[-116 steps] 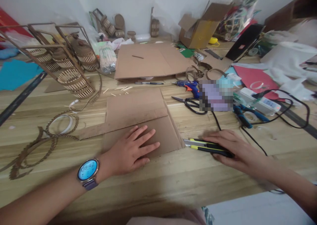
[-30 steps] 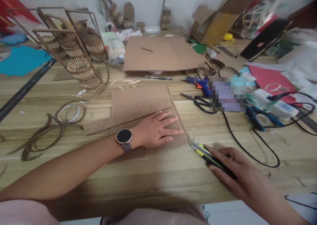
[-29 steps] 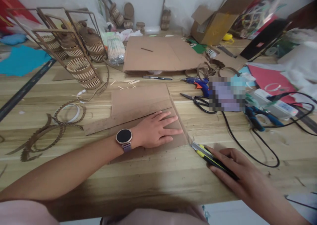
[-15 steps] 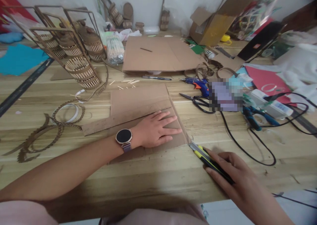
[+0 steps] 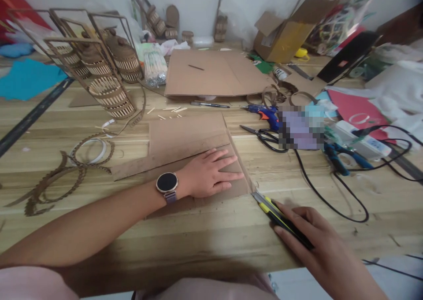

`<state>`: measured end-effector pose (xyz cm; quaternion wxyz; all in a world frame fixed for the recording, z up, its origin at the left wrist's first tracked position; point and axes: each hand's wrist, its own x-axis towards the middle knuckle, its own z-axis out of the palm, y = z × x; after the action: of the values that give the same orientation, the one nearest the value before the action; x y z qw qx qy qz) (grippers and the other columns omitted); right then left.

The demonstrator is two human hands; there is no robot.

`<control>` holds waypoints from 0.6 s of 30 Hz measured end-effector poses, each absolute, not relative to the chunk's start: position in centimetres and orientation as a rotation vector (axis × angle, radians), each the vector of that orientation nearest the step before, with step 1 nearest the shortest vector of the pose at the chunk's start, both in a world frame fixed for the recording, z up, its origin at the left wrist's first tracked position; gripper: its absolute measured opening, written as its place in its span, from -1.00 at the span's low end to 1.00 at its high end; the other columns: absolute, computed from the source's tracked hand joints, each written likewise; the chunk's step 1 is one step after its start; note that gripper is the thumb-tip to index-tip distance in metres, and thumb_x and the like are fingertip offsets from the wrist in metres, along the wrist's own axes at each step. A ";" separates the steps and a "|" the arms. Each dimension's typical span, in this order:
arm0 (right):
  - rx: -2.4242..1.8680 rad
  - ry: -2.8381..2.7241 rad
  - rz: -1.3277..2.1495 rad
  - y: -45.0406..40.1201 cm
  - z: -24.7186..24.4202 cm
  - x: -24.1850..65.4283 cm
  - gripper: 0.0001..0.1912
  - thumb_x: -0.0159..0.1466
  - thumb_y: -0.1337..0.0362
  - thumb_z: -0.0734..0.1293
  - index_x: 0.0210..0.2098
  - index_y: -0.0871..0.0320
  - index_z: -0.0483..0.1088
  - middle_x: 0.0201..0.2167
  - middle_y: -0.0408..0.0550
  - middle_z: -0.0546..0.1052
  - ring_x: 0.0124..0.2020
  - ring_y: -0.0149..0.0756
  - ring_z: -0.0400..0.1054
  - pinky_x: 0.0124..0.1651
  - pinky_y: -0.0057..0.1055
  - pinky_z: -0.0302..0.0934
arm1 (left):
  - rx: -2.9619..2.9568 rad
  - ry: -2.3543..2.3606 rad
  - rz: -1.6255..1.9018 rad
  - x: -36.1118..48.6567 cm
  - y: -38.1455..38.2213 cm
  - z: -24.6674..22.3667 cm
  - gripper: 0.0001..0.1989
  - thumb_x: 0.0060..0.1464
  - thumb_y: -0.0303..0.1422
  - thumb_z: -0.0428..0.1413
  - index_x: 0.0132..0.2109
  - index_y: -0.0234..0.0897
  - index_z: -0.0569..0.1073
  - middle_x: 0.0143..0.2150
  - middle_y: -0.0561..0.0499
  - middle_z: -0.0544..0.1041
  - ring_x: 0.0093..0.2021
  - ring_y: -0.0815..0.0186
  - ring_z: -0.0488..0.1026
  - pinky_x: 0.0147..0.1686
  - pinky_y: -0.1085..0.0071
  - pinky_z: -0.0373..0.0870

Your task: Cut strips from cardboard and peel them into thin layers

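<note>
My left hand [image 5: 211, 172] lies flat with fingers spread, pressing on a piece of cardboard [image 5: 188, 130] on the wooden table. A narrow cardboard strip [image 5: 142, 165] lies slantwise across that piece, and its upper edge runs by my fingertips. In my right hand [image 5: 317, 234] is a yellow and black utility knife [image 5: 284, 220], its blade pointing at the near right corner of the cardboard. Whether the blade tip touches the cardboard or the table there, I cannot tell. A watch [image 5: 167, 183] sits on my left wrist.
Black scissors [image 5: 269, 139], a blue glue gun [image 5: 264, 112] and a looped black cable [image 5: 313, 187] lie to the right. Curled corrugated strips [image 5: 54, 181] rest at left, below stick-and-cardboard baskets [image 5: 112, 97]. Behind are a larger cardboard sheet [image 5: 214, 73] and a pen [image 5: 209, 105].
Hardly anything differs. The view has shifted slightly; my left hand stays flat on the cardboard and the knife stays at its near right corner.
</note>
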<state>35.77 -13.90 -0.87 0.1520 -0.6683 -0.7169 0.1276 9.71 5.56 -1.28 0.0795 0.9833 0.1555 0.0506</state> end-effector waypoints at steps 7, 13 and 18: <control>-1.891 -2.073 0.371 -14.1 -0.8 35.2 -0.51 0.36 0.05 0.26 0.24 0.04 0.36 -0.18 0.06 0.50 -0.18 -0.18 0.50 -0.16 -0.30 0.47 | 2.944 0.482 0.190 9.7 5.6 -1.6 -0.57 0.38 -0.13 -0.10 0.33 0.12 0.29 0.44 0.01 0.16 0.44 0.00 0.02 0.37 -0.01 -0.08; -1.874 -2.109 0.327 -14.4 -0.9 35.3 -0.52 0.37 0.09 0.26 0.22 0.12 0.37 -0.18 0.05 0.48 -0.18 -0.21 0.50 -0.14 -0.35 0.46 | 2.962 0.486 0.158 9.7 5.5 -1.3 -0.56 0.38 -0.13 -0.11 0.34 0.09 0.29 0.44 -0.04 0.16 0.42 -0.04 0.04 0.36 -0.02 -0.03; -1.897 -2.098 0.346 -14.7 -1.2 35.3 -0.50 0.37 0.07 0.26 0.25 0.05 0.34 -0.18 0.05 0.48 -0.19 -0.19 0.49 -0.17 -0.32 0.46 | 2.960 0.455 0.187 9.7 5.4 -1.4 -0.57 0.38 -0.13 -0.09 0.33 0.13 0.28 0.44 0.00 0.16 0.43 0.00 0.02 0.37 -0.02 -0.05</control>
<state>35.28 -14.66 -1.17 0.1455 -0.6587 -0.7284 0.1200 9.65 5.39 -1.45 0.0703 0.9840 0.1511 0.0623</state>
